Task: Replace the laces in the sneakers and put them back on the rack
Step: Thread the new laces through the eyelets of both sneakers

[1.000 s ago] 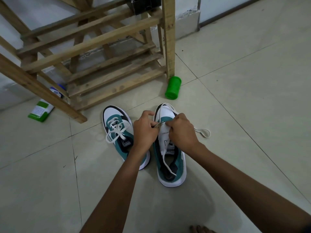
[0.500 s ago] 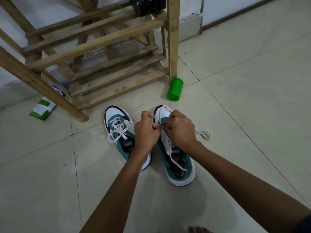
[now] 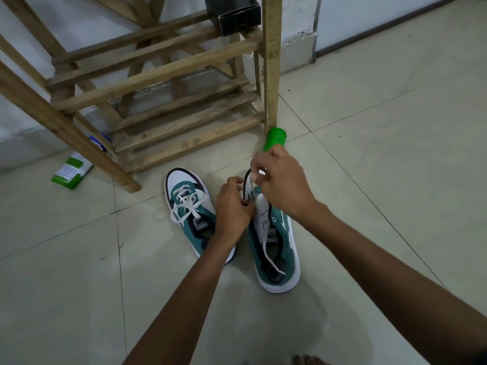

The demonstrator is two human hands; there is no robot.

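Observation:
Two teal-and-white sneakers stand side by side on the tiled floor, toes toward the wooden rack (image 3: 163, 75). The left sneaker (image 3: 184, 204) has its white lace tied in a bow. The right sneaker (image 3: 279, 248) is mostly unlaced, and one end of its white lace (image 3: 268, 259) trails into the shoe opening. My left hand (image 3: 232, 206) pinches the right sneaker's upper near the front eyelets. My right hand (image 3: 282, 180) is raised above the toe, fingers closed on the lace, drawing it up from the eyelets.
A green plastic cup (image 3: 274, 139) lies on its side by the rack's right post. A green-and-white packet (image 3: 71, 171) lies on the floor at the left, by the rack's slanted leg. A black box (image 3: 234, 14) sits on an upper shelf. My toes (image 3: 308, 360) show at the bottom edge.
My right hand has lifted up and away from the shoe, pulling the lace through; the loop that lay on the floor to the right is gone. The left hand stays on the shoe.

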